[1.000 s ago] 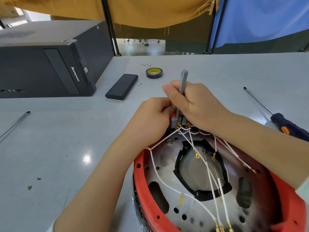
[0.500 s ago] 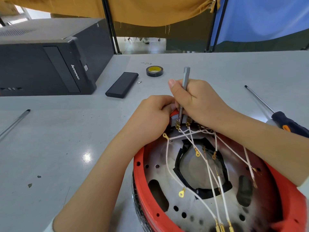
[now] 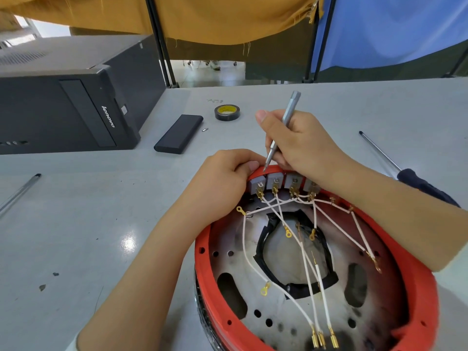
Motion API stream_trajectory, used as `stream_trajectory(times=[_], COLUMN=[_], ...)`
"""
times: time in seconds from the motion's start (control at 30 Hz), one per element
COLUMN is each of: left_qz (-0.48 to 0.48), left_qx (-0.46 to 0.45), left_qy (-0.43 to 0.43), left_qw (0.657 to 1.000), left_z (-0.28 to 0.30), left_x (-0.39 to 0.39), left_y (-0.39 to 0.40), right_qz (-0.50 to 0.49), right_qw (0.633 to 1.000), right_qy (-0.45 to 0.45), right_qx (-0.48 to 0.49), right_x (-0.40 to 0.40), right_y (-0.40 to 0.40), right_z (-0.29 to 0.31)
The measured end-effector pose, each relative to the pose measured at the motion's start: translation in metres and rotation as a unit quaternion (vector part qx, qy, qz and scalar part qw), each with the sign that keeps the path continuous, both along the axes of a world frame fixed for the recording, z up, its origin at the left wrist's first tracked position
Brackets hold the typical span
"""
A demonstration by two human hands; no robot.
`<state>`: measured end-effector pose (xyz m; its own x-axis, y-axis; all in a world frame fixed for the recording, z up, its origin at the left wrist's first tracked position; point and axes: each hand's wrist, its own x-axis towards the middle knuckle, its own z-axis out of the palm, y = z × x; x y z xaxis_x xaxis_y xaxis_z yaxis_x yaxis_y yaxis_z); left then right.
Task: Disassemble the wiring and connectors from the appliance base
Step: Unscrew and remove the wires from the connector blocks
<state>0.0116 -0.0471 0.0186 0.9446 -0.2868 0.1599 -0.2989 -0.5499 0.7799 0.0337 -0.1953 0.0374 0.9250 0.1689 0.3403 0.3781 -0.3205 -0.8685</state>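
The appliance base [image 3: 210,282] is a round red-rimmed metal pan lying open side up at the table's near edge. White wires [image 3: 307,264] with brass terminals fan from a row of grey connector blocks [image 3: 274,183] at its far rim. My left hand [image 3: 222,183] grips that rim just left of the blocks. My right hand [image 3: 301,145] holds a slim silver screwdriver bit [image 3: 282,130] like a pen. Its tip touches the rim above the blocks. A loose ring terminal [image 3: 240,211] sticks up beside my left hand.
A black computer tower [image 3: 65,107] lies at far left, with a black flat case [image 3: 179,134] and a roll of black tape [image 3: 227,112] beyond the base. A blue-handled screwdriver [image 3: 415,178] lies at right, a thin rod [image 3: 19,192] at left.
My right hand has lifted the bit up out of the connector blocks to the rim, uncovering them. The white wires have sagged and a ring terminal has come loose near my left hand.
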Motion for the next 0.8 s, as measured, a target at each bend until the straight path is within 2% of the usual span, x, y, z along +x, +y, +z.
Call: stream_trajectory(times=[0.17, 0.33, 0.4, 0.6, 0.8], left_qz=[0.008, 0.009, 0.008, 0.007, 0.004], left_qx=[0.008, 0.02, 0.024, 0.047, 0.02], left_qy=[0.008, 0.01, 0.01, -0.002, -0.004], left_qw=[1.0, 1.0, 1.0, 0.999, 1.0], left_z=[0.002, 0.003, 0.005, 0.005, 0.004], left_x=[-0.001, -0.002, -0.002, 0.001, 0.002], left_y=[-0.001, -0.003, -0.005, -0.005, -0.004], right_qz=[-0.005, -0.058, -0.073, 0.005, -0.042], right_qw=[0.996, 0.997, 0.993, 0.992, 0.994], right_qy=[0.064, 0.017, -0.021, -0.029, -0.045], right_qx=[-0.055, -0.046, -0.086, -0.126, -0.094], right_x=[-0.009, -0.027, -0.029, -0.023, -0.01], right_y=[-0.025, -0.047, -0.045, -0.019, -0.015], right_z=[0.009, 0.004, 0.002, 0.004, -0.009])
